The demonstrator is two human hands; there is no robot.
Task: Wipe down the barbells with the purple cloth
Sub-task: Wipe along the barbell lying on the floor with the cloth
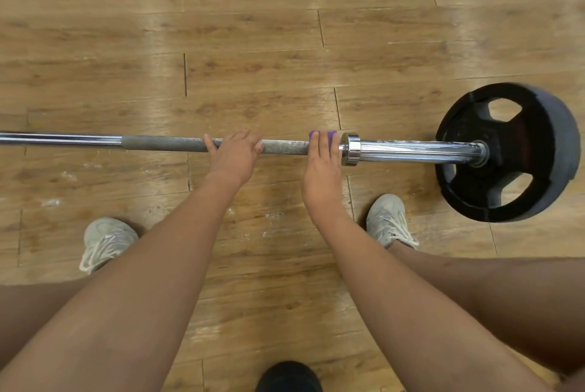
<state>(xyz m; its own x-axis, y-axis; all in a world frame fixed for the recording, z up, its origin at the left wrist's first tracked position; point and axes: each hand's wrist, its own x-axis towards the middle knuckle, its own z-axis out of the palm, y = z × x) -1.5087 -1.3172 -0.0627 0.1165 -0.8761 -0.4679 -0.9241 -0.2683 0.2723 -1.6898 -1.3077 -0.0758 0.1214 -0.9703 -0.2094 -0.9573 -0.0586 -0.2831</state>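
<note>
A steel barbell (164, 143) lies left to right across the wooden floor, with a knurled grey middle and a chrome sleeve on the right. My left hand (235, 154) grips the knurled part from above. Just to its right, my right hand (323, 163) holds the purple cloth (330, 138) wrapped round the bar, right beside the chrome collar (351, 149). Only small patches of the cloth show between and past my fingers. A black weight plate (535, 151) sits on the sleeve's far right end.
My two pale sneakers (106, 241) (387, 220) stand on the wooden floor (253, 43) just behind the bar, either side of my arms. A dark rounded object (288, 376) shows at the bottom edge. Chalky white scuffs mark the floor near my feet.
</note>
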